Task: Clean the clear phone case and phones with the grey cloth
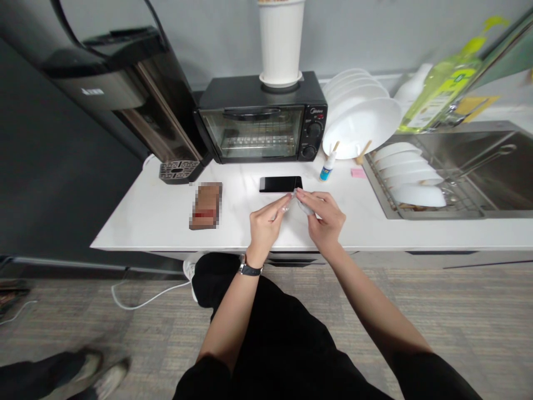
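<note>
Both my hands are raised over the front part of the white counter, their fingertips nearly meeting. My left hand (266, 223), with a watch on the wrist, pinches one side of a small clear, plastic-looking piece (286, 208). Opposite it, my right hand (323, 215) has its fingers closed on a small pale item (305, 208) that is too small to name. A black phone (280, 184) lies flat just beyond my fingertips. Farther right stands a small white bottle with a blue label (327, 168). To the left, a brown, pixelated rectangular object (206, 205) rests on the counter.
Behind stands a black toaster oven (260, 133) with stacked white cups (282, 44) on top. A dark dispenser (166, 111) is at left. White plates (360, 119), a pink pad (357, 173) and a sink (483, 189) are at right. Another person's feet (110, 380) show lower left.
</note>
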`<state>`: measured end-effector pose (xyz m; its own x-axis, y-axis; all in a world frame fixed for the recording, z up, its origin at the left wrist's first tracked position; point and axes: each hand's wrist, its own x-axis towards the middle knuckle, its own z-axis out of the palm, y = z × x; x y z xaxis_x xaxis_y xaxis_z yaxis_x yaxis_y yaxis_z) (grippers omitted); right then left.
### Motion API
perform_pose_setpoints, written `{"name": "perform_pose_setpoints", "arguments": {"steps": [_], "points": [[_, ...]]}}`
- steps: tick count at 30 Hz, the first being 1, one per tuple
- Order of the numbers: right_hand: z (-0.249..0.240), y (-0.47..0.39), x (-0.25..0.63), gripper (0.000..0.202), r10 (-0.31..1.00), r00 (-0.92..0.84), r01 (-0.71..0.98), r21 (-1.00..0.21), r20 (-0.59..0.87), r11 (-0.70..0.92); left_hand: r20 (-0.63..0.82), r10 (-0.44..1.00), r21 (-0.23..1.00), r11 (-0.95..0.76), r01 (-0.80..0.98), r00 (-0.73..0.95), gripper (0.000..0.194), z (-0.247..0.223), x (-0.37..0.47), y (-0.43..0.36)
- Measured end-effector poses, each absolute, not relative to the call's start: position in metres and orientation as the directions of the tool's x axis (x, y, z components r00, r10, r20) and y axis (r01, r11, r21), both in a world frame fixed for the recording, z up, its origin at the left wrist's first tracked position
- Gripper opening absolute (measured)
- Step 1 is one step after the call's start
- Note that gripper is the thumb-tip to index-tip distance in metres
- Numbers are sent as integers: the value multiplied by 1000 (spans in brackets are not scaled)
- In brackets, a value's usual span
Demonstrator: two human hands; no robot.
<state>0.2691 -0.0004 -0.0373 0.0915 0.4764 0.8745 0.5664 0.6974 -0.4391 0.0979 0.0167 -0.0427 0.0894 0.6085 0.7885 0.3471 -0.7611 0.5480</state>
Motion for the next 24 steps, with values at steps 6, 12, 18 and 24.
{"name": "perform_pose_setpoints", "arguments": {"steps": [6,12,18,24], "points": [[-35,-4,259,51,466,164,533,-476,869,700,786,611,547,-757,358,91,33,-44,99,18],[-33,-17,244,65,479,130,488,-476,868,732,776,623,543,-738,400,98,31,-44,98,18],[-30,-23,241,83,426,21,485,-381,905,787,774,624,538,-736,411,104,28,-45,96,18],[-34,-8,261,79,391,9,536,-334,920,775,791,603,534,-762,367,101,29,-44,96,18]]}}
